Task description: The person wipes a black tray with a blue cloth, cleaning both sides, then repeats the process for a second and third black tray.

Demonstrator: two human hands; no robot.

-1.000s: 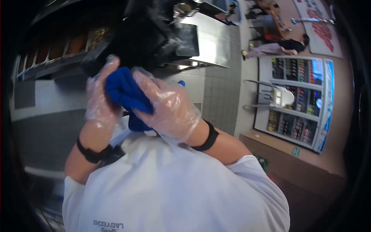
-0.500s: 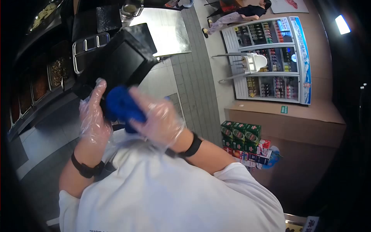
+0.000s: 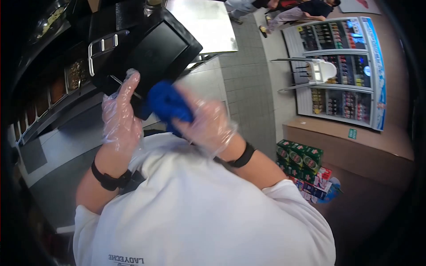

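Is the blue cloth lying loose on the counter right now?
No. The blue cloth is bunched in the gloved right hand and pressed against the black tray, which the left hand steadies.

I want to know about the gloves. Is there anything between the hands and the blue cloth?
Only thin clear plastic gloves. The right hand clutches the blue cloth through its glove, pressing it against the black tray. The left hand holds the tray beside the cloth.
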